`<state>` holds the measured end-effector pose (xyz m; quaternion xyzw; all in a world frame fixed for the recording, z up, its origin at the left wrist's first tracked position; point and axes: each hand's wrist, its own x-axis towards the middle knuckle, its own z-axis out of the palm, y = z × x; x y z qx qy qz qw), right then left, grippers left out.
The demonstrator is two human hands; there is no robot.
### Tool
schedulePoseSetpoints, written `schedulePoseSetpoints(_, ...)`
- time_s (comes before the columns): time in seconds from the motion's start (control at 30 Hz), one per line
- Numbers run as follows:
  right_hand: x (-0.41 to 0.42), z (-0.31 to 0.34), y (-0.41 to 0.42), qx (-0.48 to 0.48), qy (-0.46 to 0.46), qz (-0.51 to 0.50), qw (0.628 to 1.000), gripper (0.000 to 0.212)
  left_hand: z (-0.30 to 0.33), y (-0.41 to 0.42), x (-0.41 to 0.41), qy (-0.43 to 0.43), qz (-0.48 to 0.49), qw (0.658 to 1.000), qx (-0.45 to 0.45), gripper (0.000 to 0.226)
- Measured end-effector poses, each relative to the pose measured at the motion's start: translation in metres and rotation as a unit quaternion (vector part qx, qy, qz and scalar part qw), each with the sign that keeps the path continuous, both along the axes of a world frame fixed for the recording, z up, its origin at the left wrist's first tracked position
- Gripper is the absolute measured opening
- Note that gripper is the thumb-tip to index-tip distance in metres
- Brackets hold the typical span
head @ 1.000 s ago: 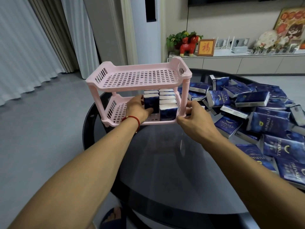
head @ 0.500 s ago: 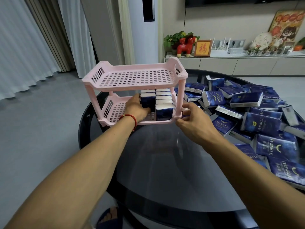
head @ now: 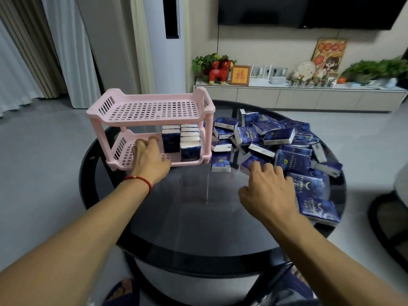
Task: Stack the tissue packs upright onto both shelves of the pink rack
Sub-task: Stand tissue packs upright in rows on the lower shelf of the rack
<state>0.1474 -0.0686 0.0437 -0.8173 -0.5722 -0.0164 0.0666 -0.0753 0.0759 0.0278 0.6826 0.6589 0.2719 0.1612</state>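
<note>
The pink two-shelf rack (head: 152,110) stands on the left of the round dark glass table (head: 198,217). Its top shelf holds nothing. Several blue tissue packs (head: 191,149) stand upright in two rows at the right end of the lower shelf. My left hand (head: 150,159) rests on the lower shelf's front edge, fingers just left of the packs, holding nothing. My right hand (head: 268,188) hovers with spread fingers over the near edge of the loose pile of blue tissue packs (head: 287,149), holding nothing.
The loose packs cover the table's right half up to its rim. Bare glass lies between my arms. A white sideboard (head: 298,96) with ornaments runs along the back wall. A dark chair edge (head: 388,217) shows at the far right.
My right hand has let go of the rack's right post and moved right toward the loose pile. My left hand slid back from the packs to the shelf's front edge. The view shifted.
</note>
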Motion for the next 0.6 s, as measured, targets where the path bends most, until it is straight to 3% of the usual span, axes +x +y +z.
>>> schedulePoseSetpoints(0.1,0.009,-0.005,-0.023,-0.042,-0.065,-0.049,0.996,0.038,0.009,-0.041,0.009,0.077,-0.039,0.995,0.050,0.056)
schedulePoseSetpoints(0.2,0.015,-0.012,-0.035,-0.042,-0.065,-0.023,0.997,0.036,0.009,-0.066,0.023,0.073,-0.082,0.985,0.135,0.046)
schedulePoseSetpoints(0.27,0.019,-0.018,-0.036,-0.016,-0.012,0.011,1.000,0.041,0.008,-0.083,0.036,0.035,-0.141,0.978,0.152,0.036)
schedulePoseSetpoints(0.33,0.024,-0.017,-0.038,0.051,0.110,0.042,0.992,0.045,0.005,-0.099,0.054,-0.011,-0.204,0.974,0.096,0.031)
schedulePoseSetpoints(0.4,0.024,-0.011,-0.039,0.121,0.301,0.062,0.944,0.037,0.001,-0.110,0.072,-0.087,-0.233,0.968,0.023,0.037)
schedulePoseSetpoints(0.5,0.019,0.001,-0.042,0.127,0.588,0.057,0.797,0.030,0.002,-0.115,0.090,-0.243,-0.221,0.935,-0.135,0.047)
schedulePoseSetpoints(0.6,0.019,0.006,-0.045,0.114,0.691,0.070,0.710,0.034,0.001,-0.113,0.097,-0.351,-0.236,0.878,-0.223,0.040)
